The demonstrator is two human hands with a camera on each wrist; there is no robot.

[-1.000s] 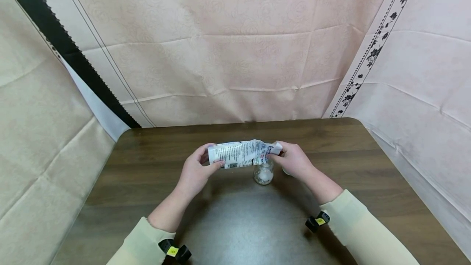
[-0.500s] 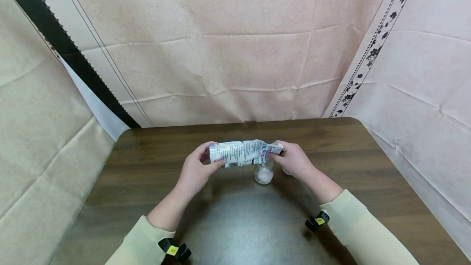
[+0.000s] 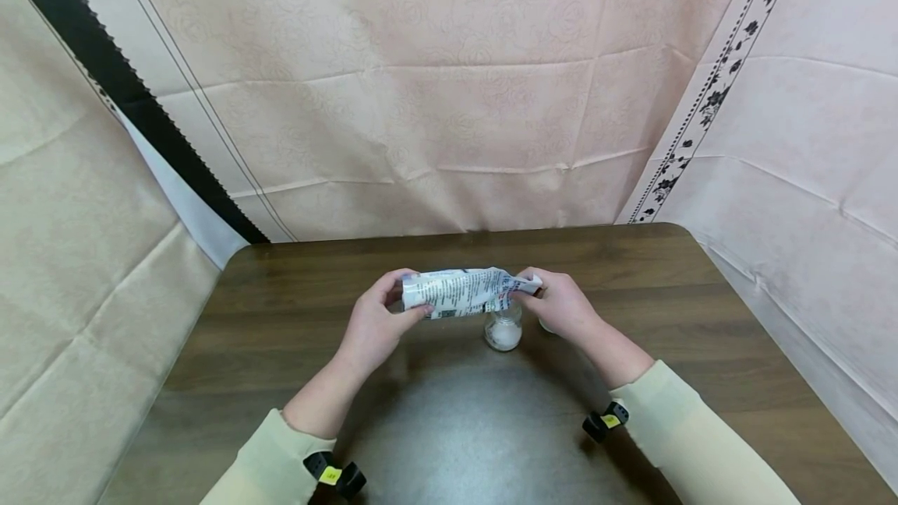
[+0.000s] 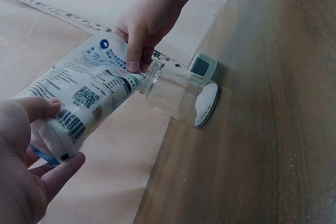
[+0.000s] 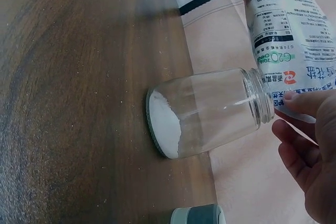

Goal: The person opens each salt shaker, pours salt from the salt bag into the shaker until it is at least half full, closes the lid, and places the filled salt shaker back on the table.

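Note:
A white printed salt bag (image 3: 459,292) lies nearly level above a clear glass jar (image 3: 503,335). My left hand (image 3: 370,327) grips the bag's bottom end, thumb on the near face. At the narrowed mouth end, my right hand (image 3: 561,304) pinches the bag. This end rests at or just over the jar's threaded neck in the right wrist view; the exact opening is hidden. White salt (image 5: 165,124) covers the bottom of the upright jar, heaped higher on one side.
Beside the jar on the brown wooden table (image 3: 449,427) stands a pale green lid (image 4: 203,65) with a dark panel, mostly hidden by my right hand in the head view. Scattered white grains dot the tabletop. A pale cloth (image 3: 435,100) hangs behind the far edge.
The white salt in the jar looks fuller than a second ago. The bag and my left hand have shifted very slightly to the right; my right hand stays almost in place.

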